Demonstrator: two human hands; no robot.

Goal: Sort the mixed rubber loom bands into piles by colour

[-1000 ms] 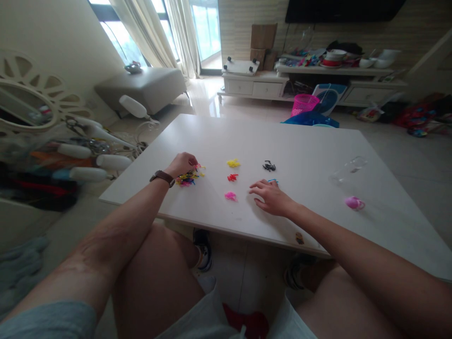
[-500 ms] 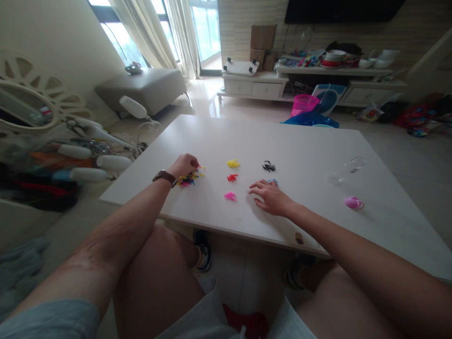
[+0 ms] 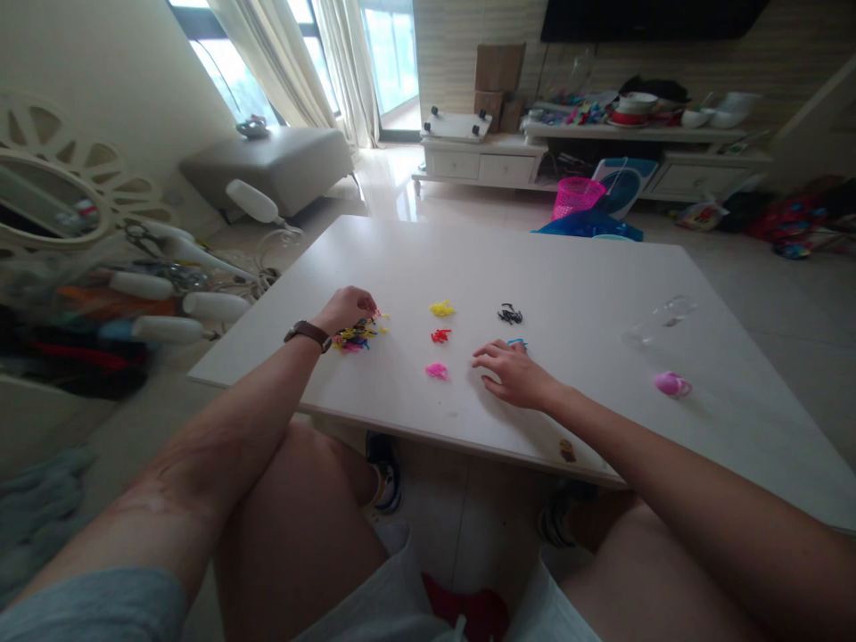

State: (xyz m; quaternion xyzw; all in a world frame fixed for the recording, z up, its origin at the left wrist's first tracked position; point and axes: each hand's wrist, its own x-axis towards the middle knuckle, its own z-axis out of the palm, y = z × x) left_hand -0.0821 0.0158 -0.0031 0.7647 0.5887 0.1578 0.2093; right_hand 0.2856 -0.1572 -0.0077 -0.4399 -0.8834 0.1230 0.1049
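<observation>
Left hand (image 3: 348, 308): fingers curled narrow, hold indeterminate; mixed pile of small pieces (image 3: 359, 337) beneath. Pieces appear light, flexible; pinch mid-length. Right hand (image 3: 514, 374): loosely spread.

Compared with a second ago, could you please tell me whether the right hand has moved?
No: against the pink pile on the white table, the right hand shows no visible shift.

1. Two bare hands: left hand (image 3: 344, 308), right hand (image 3: 514, 374).
2. One multicoloured heap of small, thin pieces (image 3: 358, 338).
3. Five single-colour piles: yellow pile (image 3: 442, 308), red pile (image 3: 440, 336), pink pile (image 3: 437, 371), black pile (image 3: 511, 315), partly hidden blue pile (image 3: 518, 342).
4. One clear, see-through container (image 3: 674, 311).
5. One pinkish-purple rounded piece with a loop (image 3: 668, 383).
6. One white rectangular tabletop (image 3: 575, 272).
</observation>
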